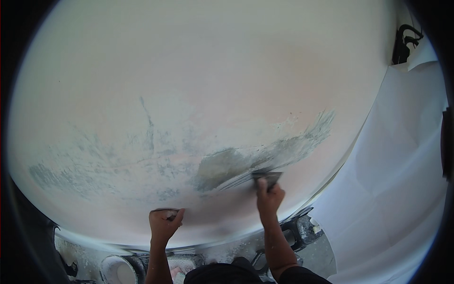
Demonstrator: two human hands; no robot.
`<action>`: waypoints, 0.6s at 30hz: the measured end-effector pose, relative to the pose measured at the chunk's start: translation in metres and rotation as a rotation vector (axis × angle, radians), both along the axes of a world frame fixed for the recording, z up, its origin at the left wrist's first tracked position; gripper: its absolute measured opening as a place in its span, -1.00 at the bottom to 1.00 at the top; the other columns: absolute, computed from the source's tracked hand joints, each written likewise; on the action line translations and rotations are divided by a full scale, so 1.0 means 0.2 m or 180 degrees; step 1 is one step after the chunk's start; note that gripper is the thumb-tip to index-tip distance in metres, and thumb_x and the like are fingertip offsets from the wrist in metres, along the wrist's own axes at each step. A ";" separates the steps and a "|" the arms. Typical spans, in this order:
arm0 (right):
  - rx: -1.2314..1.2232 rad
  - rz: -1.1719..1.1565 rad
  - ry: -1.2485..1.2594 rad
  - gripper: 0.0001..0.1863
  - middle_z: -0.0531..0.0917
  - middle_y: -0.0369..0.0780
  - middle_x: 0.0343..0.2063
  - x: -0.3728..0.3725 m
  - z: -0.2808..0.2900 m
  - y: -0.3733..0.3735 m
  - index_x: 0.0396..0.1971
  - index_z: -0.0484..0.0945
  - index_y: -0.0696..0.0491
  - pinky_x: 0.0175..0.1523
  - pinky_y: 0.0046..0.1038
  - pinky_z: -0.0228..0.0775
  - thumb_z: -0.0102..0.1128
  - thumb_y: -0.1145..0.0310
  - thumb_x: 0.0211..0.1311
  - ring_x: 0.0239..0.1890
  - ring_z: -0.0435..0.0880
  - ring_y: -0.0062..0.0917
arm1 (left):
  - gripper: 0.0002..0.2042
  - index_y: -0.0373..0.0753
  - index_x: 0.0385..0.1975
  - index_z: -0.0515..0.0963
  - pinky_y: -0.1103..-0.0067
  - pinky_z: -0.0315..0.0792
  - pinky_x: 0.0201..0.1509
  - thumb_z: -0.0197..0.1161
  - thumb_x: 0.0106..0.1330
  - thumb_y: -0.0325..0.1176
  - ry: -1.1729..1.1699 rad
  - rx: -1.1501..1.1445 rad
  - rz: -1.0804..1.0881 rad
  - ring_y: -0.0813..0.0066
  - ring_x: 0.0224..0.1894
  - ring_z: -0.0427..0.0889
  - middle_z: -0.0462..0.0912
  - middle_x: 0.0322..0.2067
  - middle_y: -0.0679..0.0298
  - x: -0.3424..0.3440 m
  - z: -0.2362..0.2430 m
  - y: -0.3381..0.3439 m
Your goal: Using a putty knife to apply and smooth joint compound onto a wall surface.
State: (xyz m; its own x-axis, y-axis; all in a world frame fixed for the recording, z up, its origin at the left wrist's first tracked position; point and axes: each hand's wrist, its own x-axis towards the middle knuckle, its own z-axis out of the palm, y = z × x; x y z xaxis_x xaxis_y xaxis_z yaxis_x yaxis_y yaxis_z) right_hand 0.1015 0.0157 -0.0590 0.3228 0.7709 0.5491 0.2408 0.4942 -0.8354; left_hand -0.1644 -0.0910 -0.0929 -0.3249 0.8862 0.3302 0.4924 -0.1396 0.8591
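A large, curved, pale pinkish-white panel fills most of the view. Across its lower part runs wet-looking grey filler, with thinner grey smears further left. My right hand grips a dark flat spreader, its edge against the panel at the lower right of the filler; the blade is slightly blurred. Lower left, near the panel's bottom edge, my left hand is closed around a thin, dark-edged spreader. Its fingers hide most of that piece.
White sheeting hangs along the panel's right side. Below the panel stand a round white tub and dark, white-spattered parts on a speckled floor. A black fitting shows at the upper right.
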 end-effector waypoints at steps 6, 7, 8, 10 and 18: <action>-0.0100 -0.0058 -0.0060 -0.64 0.54 -0.25 -0.80 0.01 0.06 -0.01 -0.65 0.54 0.22 -0.55 -0.56 0.30 0.33 0.25 0.17 -0.72 0.49 -0.67 | -0.80 -0.34 -0.65 0.65 0.69 0.42 -0.61 0.36 0.16 -0.39 0.0134 0.0128 0.0000 0.58 -0.73 0.60 0.59 -0.78 0.25 -0.05 -0.03 0.00; -0.0012 -0.0184 -0.0137 -0.65 0.50 -0.37 -0.79 0.02 0.01 0.00 -0.66 0.52 0.20 -0.59 -0.62 0.21 0.29 0.28 0.21 -0.70 0.37 -0.80 | -0.80 -0.33 -0.65 0.65 0.69 0.42 -0.60 0.36 0.16 -0.39 0.0102 0.0081 -0.0018 0.58 -0.73 0.60 0.59 -0.78 0.25 -0.04 -0.02 0.01; -0.0295 0.0081 0.0150 -0.66 0.55 -0.31 -0.77 0.00 -0.04 -0.01 -0.63 0.54 0.21 -0.54 -0.59 0.27 0.30 0.26 0.20 -0.69 0.42 -0.74 | -0.80 -0.33 -0.65 0.66 0.69 0.43 -0.60 0.36 0.16 -0.38 0.0072 0.0023 -0.0033 0.58 -0.73 0.60 0.59 -0.78 0.25 -0.02 -0.02 0.02; 0.0139 0.0190 -0.1287 -0.68 0.58 -0.27 -0.75 -0.04 -0.07 -0.05 -0.57 0.57 0.21 -0.47 -0.56 0.35 0.31 0.25 0.19 -0.67 0.46 -0.70 | -0.80 -0.33 -0.65 0.66 0.69 0.43 -0.60 0.36 0.16 -0.38 0.0052 -0.0019 -0.0023 0.58 -0.73 0.61 0.60 -0.78 0.25 -0.03 -0.03 0.02; 0.0157 0.0213 -0.1680 -0.63 0.57 -0.24 -0.79 -0.09 -0.11 -0.06 -0.63 0.54 0.19 -0.51 -0.47 0.36 0.36 0.19 0.13 -0.70 0.55 -0.58 | -0.81 -0.34 -0.64 0.66 0.69 0.44 -0.60 0.37 0.15 -0.39 -0.0028 -0.0105 0.0066 0.57 -0.71 0.63 0.60 -0.78 0.26 -0.02 -0.02 0.01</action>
State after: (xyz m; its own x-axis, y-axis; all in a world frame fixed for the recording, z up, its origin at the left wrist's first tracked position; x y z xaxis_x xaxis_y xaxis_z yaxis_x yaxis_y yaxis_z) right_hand 0.0839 0.0042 -0.0805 -0.0561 0.7494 0.6597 0.5886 0.5586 -0.5845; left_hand -0.1692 -0.0899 -0.0971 -0.3462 0.8896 0.2980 0.4874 -0.1008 0.8673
